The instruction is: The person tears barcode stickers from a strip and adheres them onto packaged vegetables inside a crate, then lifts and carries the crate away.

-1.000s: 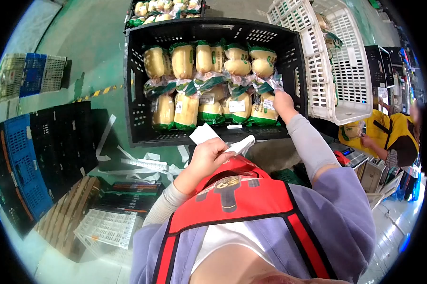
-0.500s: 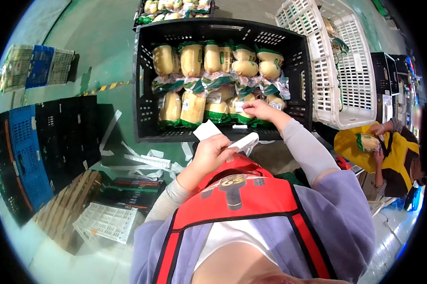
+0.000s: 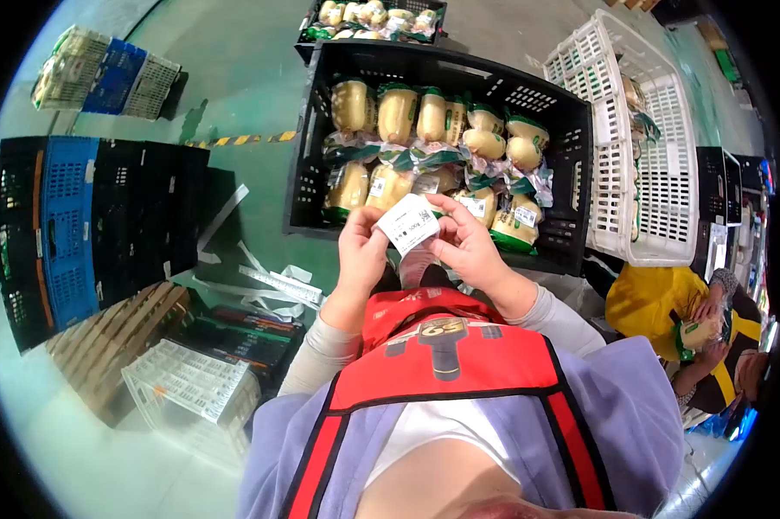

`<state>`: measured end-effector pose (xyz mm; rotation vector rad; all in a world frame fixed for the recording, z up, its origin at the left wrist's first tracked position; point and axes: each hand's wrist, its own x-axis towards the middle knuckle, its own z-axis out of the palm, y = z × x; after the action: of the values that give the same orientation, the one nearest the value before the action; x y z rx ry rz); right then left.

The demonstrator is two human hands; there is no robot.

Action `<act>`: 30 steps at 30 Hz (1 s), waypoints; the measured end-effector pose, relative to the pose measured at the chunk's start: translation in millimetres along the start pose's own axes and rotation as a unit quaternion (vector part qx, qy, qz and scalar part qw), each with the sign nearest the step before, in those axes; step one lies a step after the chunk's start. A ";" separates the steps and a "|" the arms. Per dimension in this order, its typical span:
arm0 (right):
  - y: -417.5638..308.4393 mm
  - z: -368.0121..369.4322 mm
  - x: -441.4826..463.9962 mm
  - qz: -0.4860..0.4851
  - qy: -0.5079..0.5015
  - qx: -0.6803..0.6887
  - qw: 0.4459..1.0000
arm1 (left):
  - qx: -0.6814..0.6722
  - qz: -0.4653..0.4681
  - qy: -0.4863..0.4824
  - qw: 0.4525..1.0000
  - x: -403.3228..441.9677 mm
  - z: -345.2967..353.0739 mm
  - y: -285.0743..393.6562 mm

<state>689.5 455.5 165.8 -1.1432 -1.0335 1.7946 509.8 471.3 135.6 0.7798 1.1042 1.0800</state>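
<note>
Your left hand (image 3: pixel 361 251) and right hand (image 3: pixel 472 246) pinch opposite edges of a white printed label strip (image 3: pixel 407 223), near the black plastic crate (image 3: pixel 446 60); likely light, flexible and easily creased, it is best held by its edges.

One held label (image 3: pixel 407 223) — one red apron (image 3: pixel 485 368)

Paper label (image 3: pixel 408 224) — matt white, black crate (image 3: pixel 449 62) — plastic, pallet (image 3: pixel 118 350) rough wood
</note>
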 end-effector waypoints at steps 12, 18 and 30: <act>-22.2 16.4 23.5 -0.138 0.023 -0.230 0.963 | -0.062 0.075 -0.017 0.995 2.7 -7.5 21.3; -23.7 21.5 47.9 -0.160 0.015 -0.153 0.975 | 0.079 0.043 -0.051 0.995 5.3 -16.3 26.6; -22.1 1.0 127.4 -0.172 0.019 -0.182 0.968 | 0.167 -0.046 -0.070 0.982 38.0 -32.8 33.5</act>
<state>652.4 577.6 145.0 -1.1206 -1.4813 1.3399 471.9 517.3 144.8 1.0429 1.2043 0.7590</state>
